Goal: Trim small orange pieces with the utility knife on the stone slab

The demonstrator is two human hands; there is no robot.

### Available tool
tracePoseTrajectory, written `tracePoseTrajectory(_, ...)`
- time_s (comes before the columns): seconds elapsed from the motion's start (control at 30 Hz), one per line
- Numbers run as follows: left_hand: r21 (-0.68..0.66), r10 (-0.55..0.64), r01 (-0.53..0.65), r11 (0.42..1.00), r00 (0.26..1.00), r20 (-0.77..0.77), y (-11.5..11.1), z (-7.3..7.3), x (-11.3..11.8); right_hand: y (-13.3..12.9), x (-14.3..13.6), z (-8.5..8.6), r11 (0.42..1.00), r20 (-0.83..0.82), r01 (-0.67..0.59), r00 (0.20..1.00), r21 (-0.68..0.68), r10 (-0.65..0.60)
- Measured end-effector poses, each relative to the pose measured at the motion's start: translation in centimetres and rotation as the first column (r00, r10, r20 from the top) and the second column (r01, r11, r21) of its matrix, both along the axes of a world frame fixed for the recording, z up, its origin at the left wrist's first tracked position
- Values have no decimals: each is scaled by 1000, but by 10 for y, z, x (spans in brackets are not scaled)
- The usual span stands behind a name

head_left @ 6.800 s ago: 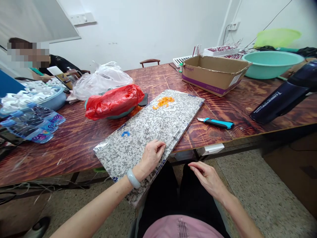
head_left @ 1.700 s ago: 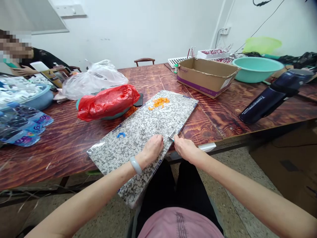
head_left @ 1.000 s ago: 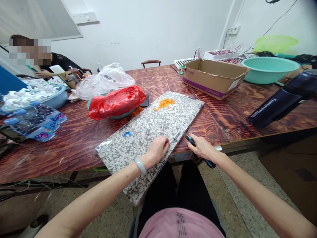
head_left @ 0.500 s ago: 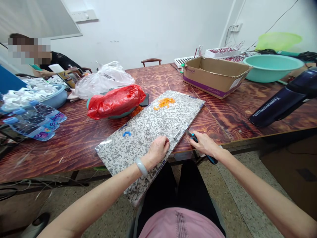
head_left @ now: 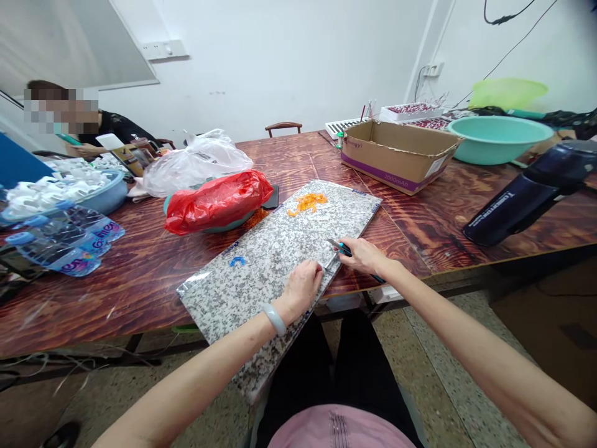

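Note:
My right hand (head_left: 361, 254) is wrapped round a black and blue hand tool (head_left: 344, 249), its dark tip pointing left over the near right edge of a speckled stone slab (head_left: 270, 249). Close beside it, my left hand (head_left: 303, 286) is closed at the slab's edge, its fingertips at a small thin grey piece (head_left: 329, 266); the grip itself is too small to make out. Orange bits (head_left: 308, 203) lie in a loose pile on the slab's far part. Nearer its left edge sits a small blue piece (head_left: 237, 261).
Left of the slab, a red plastic bag (head_left: 219, 202) covers a bowl, near water bottles (head_left: 65, 249) and a blue basin (head_left: 105, 193). Rightward stand a cardboard box (head_left: 401, 155), a green basin (head_left: 501, 140) and a dark flask (head_left: 527, 199). Another person (head_left: 124, 127) sits far left.
My right hand has moved left with the tool, bringing its tip over the slab and nearer my left hand. My left hand has shifted slightly right. The view has tilted a little upward.

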State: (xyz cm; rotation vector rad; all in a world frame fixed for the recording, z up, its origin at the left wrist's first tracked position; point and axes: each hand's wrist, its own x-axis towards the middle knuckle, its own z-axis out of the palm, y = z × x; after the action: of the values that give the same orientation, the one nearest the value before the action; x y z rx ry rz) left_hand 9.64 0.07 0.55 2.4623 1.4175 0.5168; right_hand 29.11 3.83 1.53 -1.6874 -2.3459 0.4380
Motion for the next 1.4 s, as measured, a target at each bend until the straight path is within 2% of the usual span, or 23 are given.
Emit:
tracePoseTrajectory(0.1, -3, 12, -12, 1000, 998, -65, 4, 1, 6, 11, 4, 4, 999, 74, -49, 996, -21, 50)
tracePoseTrajectory(0.2, 5, 5, -5, 1000, 984, -179, 3, 1, 8, 22, 13, 6, 999, 141, -42, 989, -22, 45)
tracePoseTrajectory(0.37, 105, -41, 79, 991, 945, -324, -8, 1, -1, 32, 23, 3, 999, 174, 50, 984, 4, -50)
tracePoseTrajectory(0.53, 92, -40, 72, 993, 950, -311, -16, 3, -9, 29, 21, -6, 989, 151, 143, 977, 47, -148)
tracePoseTrajectory(0.63, 32, -45, 55, 998, 970, -240, -14, 4, -7, 21, 21, -8, 980, 58, 187, 980, 60, -191)
tracePoseTrajectory(0.77, -9, -20, 19, 1000, 990, -136, -7, 5, 1, 6, 23, -8, 982, -210, 188, 961, 14, -181)
tracePoseTrajectory(0.87, -6, -7, 7, 1000, 996, -90, -4, 5, 3, -6, 20, -9, 987, -406, 151, 899, -60, -163)
tracePoseTrajectory(0.97, -1, -8, 8, 1000, 998, -56, -2, 5, 4, -14, 15, -13, 979, -536, 90, 826, -182, -175)
tracePoseTrajectory(1.1, 4, 10, -10, 1000, 999, -44, 0, 4, 5, -19, 8, -20, 953, -594, 43, 773, -301, -223)
tracePoseTrajectory(1.4, 13, -7, 8, 1000, 1000, -27, 4, 4, 4, -21, 3, -27, 939, -673, -6, 699, -345, -243)
